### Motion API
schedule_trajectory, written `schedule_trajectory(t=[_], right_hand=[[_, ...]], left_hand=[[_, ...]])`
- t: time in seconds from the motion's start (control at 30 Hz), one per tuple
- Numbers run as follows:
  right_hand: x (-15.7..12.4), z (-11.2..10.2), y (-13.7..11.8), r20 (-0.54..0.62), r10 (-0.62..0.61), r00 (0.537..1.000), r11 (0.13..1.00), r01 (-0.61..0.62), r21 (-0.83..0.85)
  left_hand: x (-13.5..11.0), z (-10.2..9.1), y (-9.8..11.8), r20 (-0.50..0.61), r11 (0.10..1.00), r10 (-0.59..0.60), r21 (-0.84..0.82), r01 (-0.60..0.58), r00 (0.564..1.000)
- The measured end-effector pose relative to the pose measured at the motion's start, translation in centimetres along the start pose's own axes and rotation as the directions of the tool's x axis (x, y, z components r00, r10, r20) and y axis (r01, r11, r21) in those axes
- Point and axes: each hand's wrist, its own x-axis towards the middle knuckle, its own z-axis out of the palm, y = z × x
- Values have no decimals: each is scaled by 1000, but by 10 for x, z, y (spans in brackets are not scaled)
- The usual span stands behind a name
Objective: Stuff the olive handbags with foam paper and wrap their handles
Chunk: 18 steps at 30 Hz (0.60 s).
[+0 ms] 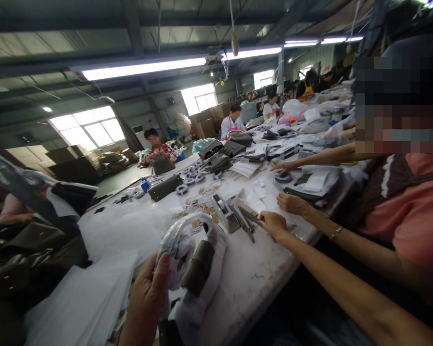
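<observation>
My left hand (146,300) is at the bottom centre, closed with the thumb up on a grey-green bag part wrapped in white paper and clear film (197,262). My right hand (273,224) reaches across the white table (252,278). Its fingers are curled at the end of several flat grey strips (246,217) beside a tape dispenser (223,210). What the fingers pinch is too small to make out.
A co-worker in a pink top sits close on the right, with a hand (292,203) just beyond mine and another (283,166) by a tape roll. Dark bags (32,259) pile up at left. White sheets (82,298), tape rolls (189,181) and grey purses (165,187) litter the long table. Other workers sit farther along.
</observation>
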Motion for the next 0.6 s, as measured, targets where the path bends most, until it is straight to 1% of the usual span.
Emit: schedule_trajectory(t=[0.1,0.23,0.37,0.47,0.6], right_hand=[[-15,10,2,-36,-66,997,998,66,-19],[-21,21,4,-15,-88,996,996,88,4],[-13,24,3,-39,-61,997,998,62,25],[-4,25,2,-61,-17,998,1000,18,21],[6,25,1,-14,33,999,999,-33,1]], left_hand=[[-1,1,-2,11,1000,-5,11,5,1000],[-2,3,0,4,1000,19,-4,-19,1000],[-5,4,6,-11,1000,29,-6,-29,1000],[-6,5,8,-22,1000,17,-12,-18,1000],[-5,5,3,-9,999,30,-13,-30,1000]])
